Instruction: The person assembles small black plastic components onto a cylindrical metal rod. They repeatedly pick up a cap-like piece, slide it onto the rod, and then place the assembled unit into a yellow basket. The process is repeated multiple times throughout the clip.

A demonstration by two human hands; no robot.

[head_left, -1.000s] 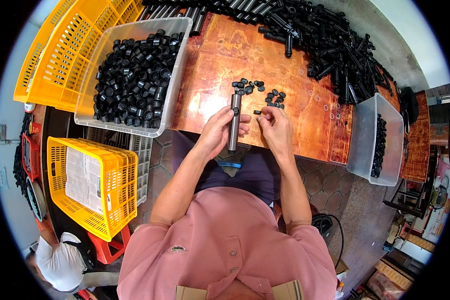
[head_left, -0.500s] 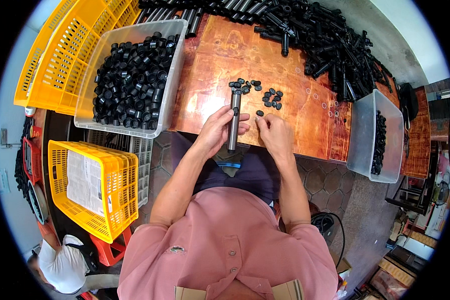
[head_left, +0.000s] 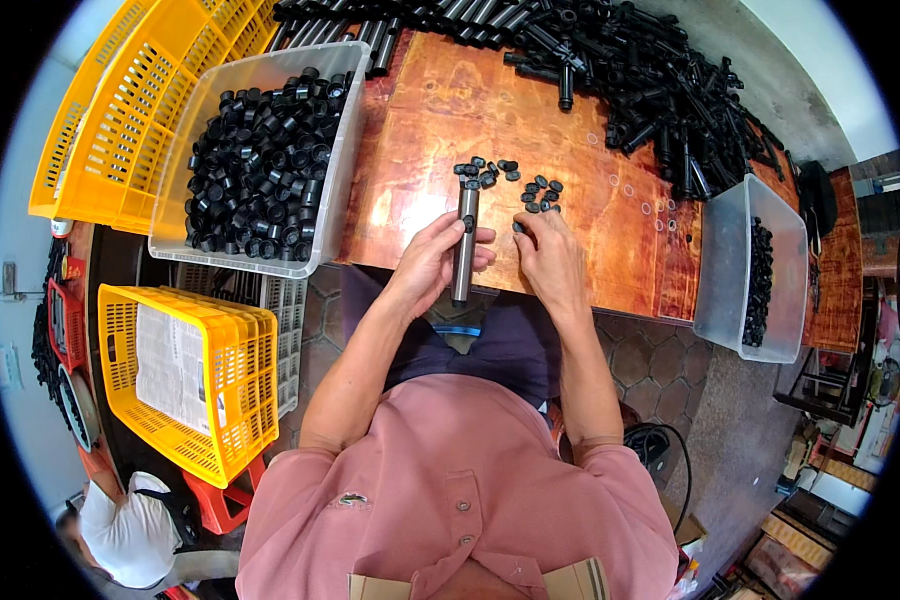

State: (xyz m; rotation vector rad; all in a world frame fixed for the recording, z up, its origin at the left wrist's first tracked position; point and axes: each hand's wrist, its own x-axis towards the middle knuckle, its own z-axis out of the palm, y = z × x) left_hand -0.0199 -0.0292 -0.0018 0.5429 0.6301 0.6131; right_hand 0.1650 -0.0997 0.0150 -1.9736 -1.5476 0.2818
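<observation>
My left hand point(head_left: 428, 265) is wrapped round a dark grey metal tube point(head_left: 464, 265), held nearly upright in the view over the table's front edge. A small black fitting shows on the tube beside my thumb. To its right, the fingers of my right hand point(head_left: 552, 260) are closed at the tips on a small black oval piece point(head_left: 518, 228) at the tabletop. Similar black oval pieces lie just beyond, in one loose cluster point(head_left: 540, 195) above my right hand and another group point(head_left: 488, 180) around the tube's far end.
A clear bin point(head_left: 335, 215) of black caps stands at left, near yellow crates point(head_left: 240, 365). Black tubular parts point(head_left: 660, 110) are heaped along the far side of the wooden table point(head_left: 450, 110). Another clear bin point(head_left: 725, 270) stands at right. A person in white point(head_left: 130, 535) is at lower left.
My right hand has shifted slightly forward and its fingers now reach over the nearest oval piece. My left hand keeps its hold on the tube.
</observation>
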